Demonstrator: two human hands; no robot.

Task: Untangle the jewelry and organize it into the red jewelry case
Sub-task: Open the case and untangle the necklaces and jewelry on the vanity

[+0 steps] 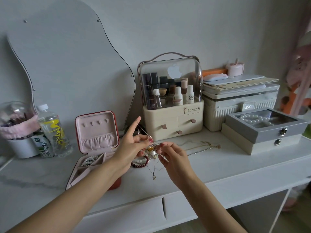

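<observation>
left hand [130, 145]: raised over counter [210, 165]; thumb and finger pinch thin chain of jewelry tangle [151, 149]; index finger straight up
right hand [170, 156]: grip clamped on tangle from the right; fingertips pinching
jewelry tangle: held between both hands just above counter; pendant [154, 177] dangles below
red jewelry case [96, 148]: open, left of hands; pearls [89, 160] in tray
loose chains [200, 147]: on counter, right of hands
</observation>
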